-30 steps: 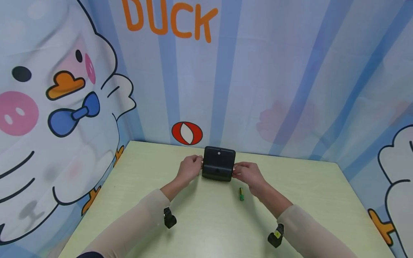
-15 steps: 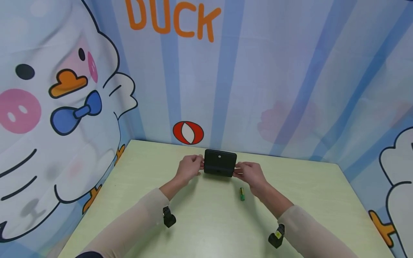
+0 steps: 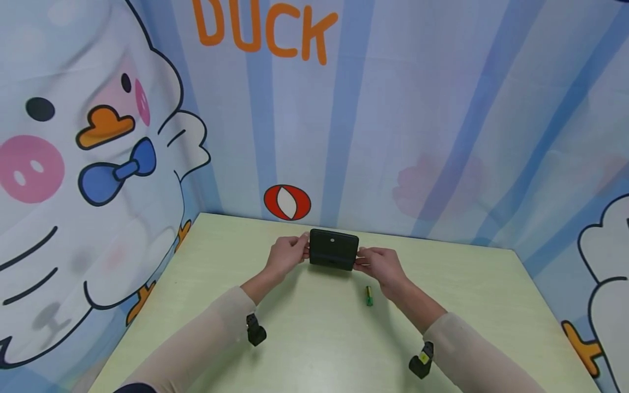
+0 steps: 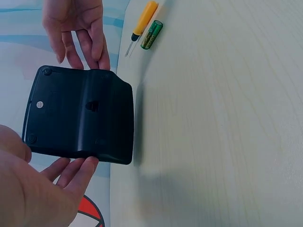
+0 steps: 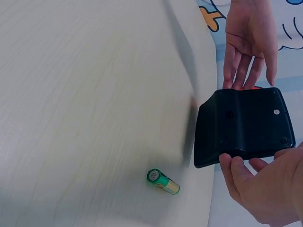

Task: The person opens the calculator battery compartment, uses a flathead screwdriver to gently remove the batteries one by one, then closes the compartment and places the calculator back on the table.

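A black device like a desk calculator (image 3: pixel 334 250) is held up near the table's back edge, its underside facing me. That underside shows rubber feet, a small pale round sticker and a latch-like notch in the raised part. My left hand (image 3: pixel 286 255) grips its left edge with fingers and thumb. On the opposite edge, my right hand (image 3: pixel 384 267) holds it with its fingertips. A green battery (image 5: pixel 163 181) lies on the table just in front of the right hand. Beside the battery, a yellow-handled screwdriver (image 4: pixel 144 20) shows in the left wrist view. The device's front is hidden.
The pale wooden table (image 3: pixel 304 338) ends at a printed cloth backdrop (image 3: pixel 383 120) behind the device. More of the cloth stands along the left and right sides.
The device has tilted between both hands, so its underside looks shorter and more upright than a second ago. The hands barely shifted, and the battery stayed in place.
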Action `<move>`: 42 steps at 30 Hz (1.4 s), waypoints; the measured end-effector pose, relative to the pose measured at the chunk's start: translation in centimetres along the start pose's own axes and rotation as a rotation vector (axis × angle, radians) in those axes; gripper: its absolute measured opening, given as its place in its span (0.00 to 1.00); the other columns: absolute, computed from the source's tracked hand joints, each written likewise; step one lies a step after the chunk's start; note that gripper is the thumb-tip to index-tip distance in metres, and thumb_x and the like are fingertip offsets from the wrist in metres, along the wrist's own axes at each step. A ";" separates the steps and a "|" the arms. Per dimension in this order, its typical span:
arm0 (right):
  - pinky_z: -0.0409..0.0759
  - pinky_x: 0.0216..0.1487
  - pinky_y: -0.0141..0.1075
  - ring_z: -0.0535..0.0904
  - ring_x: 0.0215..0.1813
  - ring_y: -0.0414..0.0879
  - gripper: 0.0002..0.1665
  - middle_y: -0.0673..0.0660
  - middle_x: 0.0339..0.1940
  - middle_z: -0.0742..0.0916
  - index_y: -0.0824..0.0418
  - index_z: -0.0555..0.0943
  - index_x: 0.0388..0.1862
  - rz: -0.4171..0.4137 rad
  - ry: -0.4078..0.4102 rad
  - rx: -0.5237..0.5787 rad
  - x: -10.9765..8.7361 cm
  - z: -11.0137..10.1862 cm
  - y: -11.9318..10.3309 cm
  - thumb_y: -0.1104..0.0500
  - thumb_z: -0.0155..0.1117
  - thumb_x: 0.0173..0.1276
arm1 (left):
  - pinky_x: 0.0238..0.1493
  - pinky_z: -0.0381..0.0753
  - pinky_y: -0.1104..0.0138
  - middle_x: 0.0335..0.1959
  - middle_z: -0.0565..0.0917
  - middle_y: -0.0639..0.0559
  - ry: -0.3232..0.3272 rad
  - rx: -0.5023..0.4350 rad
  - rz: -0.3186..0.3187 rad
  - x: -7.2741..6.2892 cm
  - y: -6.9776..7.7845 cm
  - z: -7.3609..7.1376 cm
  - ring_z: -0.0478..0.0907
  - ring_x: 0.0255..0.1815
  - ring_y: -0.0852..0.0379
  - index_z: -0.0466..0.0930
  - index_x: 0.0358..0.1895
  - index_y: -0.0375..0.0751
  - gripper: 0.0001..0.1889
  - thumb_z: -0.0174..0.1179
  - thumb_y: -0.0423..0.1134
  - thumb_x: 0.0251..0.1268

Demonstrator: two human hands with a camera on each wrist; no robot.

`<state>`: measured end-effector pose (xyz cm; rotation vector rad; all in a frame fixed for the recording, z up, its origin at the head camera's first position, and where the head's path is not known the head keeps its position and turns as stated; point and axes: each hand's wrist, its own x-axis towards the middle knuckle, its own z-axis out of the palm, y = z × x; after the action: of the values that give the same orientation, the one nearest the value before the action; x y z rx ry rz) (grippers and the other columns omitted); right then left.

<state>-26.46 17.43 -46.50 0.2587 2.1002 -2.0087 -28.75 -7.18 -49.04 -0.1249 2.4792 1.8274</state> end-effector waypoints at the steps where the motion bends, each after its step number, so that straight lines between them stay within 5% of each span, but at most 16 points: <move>1: 0.79 0.68 0.50 0.81 0.66 0.67 0.26 0.78 0.64 0.81 0.82 0.73 0.70 0.000 0.002 0.000 0.0 0.0 0.0 0.61 0.52 0.86 | 0.51 0.88 0.57 0.38 0.88 0.42 0.002 0.002 0.002 0.0 0.0 0.0 0.88 0.47 0.40 0.88 0.43 0.33 0.26 0.54 0.56 0.84; 14: 0.81 0.66 0.46 0.87 0.61 0.60 0.23 0.71 0.56 0.87 0.79 0.78 0.66 -0.011 0.034 0.014 0.4 -0.1 0.6 0.60 0.54 0.86 | 0.56 0.87 0.54 0.40 0.89 0.41 -0.022 -0.071 -0.017 0.0 -0.2 -0.1 0.87 0.50 0.38 0.89 0.45 0.33 0.25 0.56 0.55 0.83; 21: 0.77 0.70 0.48 0.83 0.67 0.61 0.22 0.74 0.63 0.84 0.80 0.77 0.66 0.000 0.059 0.048 0.4 0.2 0.8 0.65 0.54 0.84 | 0.55 0.88 0.59 0.43 0.89 0.41 -0.031 -0.105 -0.017 -0.3 -0.3 -0.1 0.87 0.48 0.43 0.89 0.49 0.34 0.24 0.58 0.55 0.81; 26: 0.76 0.71 0.48 0.81 0.68 0.60 0.22 0.75 0.67 0.80 0.80 0.77 0.67 0.001 0.082 0.050 0.5 0.4 1.0 0.67 0.56 0.81 | 0.57 0.87 0.59 0.44 0.88 0.41 -0.034 -0.135 -0.024 -0.3 -0.2 0.1 0.86 0.46 0.49 0.88 0.52 0.32 0.19 0.58 0.47 0.81; 42: 0.79 0.70 0.49 0.83 0.65 0.59 0.20 0.72 0.64 0.83 0.78 0.79 0.64 0.014 0.155 0.000 0.3 1.3 1.3 0.66 0.56 0.81 | 0.55 0.86 0.57 0.53 0.86 0.43 -0.011 -0.035 -0.042 -0.6 -0.3 0.5 0.84 0.49 0.50 0.86 0.60 0.36 0.17 0.59 0.40 0.76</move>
<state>-26.34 16.18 -47.92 0.4408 2.1822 -2.0401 -28.12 -6.78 -49.37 -0.1662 2.4186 1.8509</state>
